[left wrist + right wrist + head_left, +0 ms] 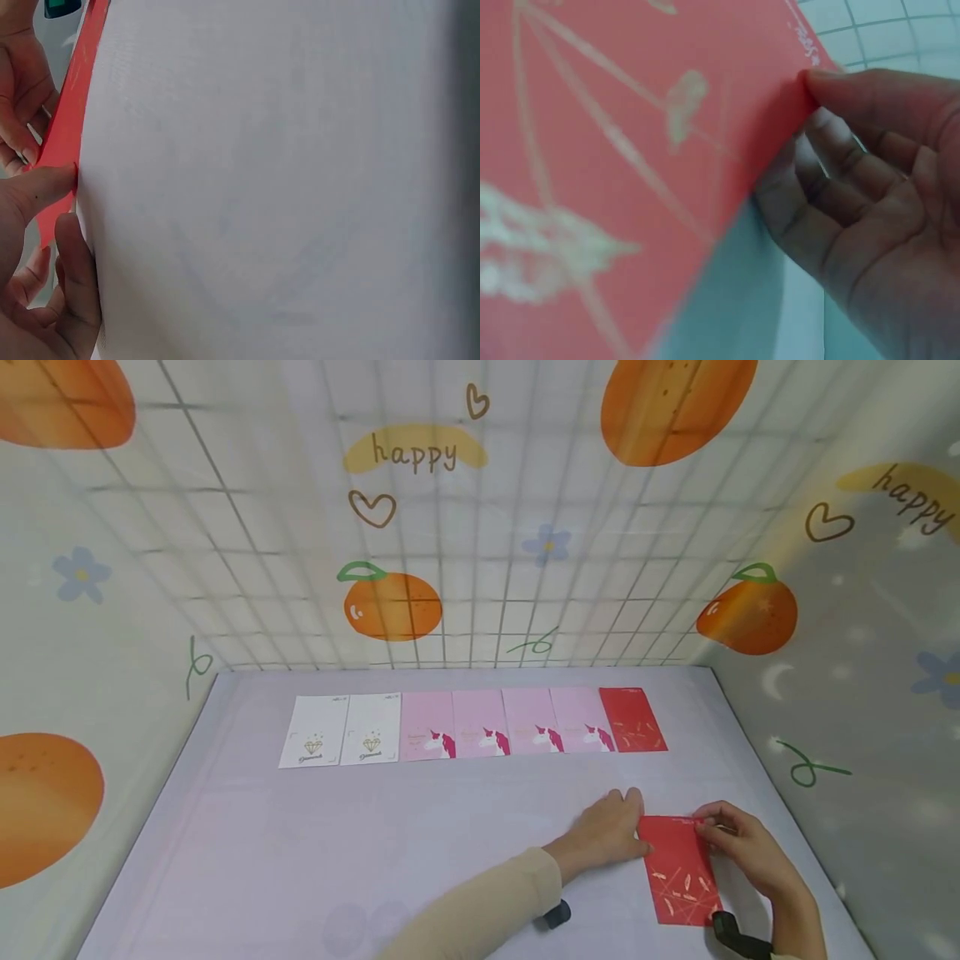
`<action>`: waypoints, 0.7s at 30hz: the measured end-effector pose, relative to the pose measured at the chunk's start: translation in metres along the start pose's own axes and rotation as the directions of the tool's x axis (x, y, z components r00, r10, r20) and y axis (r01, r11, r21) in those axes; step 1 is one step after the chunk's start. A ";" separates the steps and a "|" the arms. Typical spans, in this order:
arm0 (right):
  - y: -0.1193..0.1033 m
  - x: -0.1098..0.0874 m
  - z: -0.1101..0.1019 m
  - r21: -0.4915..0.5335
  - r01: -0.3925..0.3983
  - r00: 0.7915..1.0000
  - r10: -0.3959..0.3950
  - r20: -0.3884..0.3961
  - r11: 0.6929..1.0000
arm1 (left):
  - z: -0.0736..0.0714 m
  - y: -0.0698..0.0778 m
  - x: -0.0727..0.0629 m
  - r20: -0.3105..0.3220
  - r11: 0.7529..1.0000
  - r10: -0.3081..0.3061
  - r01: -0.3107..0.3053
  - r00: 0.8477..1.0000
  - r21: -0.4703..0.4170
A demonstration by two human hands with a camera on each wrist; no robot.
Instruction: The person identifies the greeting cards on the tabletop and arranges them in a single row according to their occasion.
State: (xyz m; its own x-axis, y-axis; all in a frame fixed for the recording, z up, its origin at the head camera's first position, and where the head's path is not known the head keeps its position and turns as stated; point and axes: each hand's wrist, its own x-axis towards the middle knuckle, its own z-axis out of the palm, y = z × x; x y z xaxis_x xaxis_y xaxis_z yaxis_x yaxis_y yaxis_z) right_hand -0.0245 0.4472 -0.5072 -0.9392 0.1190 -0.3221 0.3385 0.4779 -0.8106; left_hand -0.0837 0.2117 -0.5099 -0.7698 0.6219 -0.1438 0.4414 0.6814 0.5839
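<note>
A red card [682, 868] with gold feather-like marks is held between both hands at the front right, over the white table. The left hand [606, 828] grips its left edge, thumb on the printed face; in the left wrist view the card [69, 124] appears nearly edge-on beside the left thumb. My right hand [750, 847] pinches the upper right corner. Close up in the right wrist view, the thumb of the right hand [889, 202] presses the front of the card, with curled fingers behind it.
Along the table's back runs a row: two white diamond cards [341, 729], several pink unicorn cards [480, 714] and another red card [633, 718] at the right end. A patterned cloth [465, 527] over a wire grid rises behind the table, with cloth walls at both sides.
</note>
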 end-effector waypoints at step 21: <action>-0.037 0.004 0.025 0.090 0.109 0.984 -0.095 -0.148 0.990 | -0.027 -0.036 -0.032 0.066 0.767 -0.097 0.117 0.993 -0.631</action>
State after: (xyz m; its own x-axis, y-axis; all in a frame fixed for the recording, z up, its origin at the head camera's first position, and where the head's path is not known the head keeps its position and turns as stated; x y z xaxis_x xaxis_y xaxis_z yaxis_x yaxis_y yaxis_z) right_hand -0.0394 0.4082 -0.4906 -0.9651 0.2006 -0.1681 0.2382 0.4073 -0.8817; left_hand -0.0872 0.1567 -0.5049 -0.7769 0.5767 -0.2527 -0.0426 0.3522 0.9350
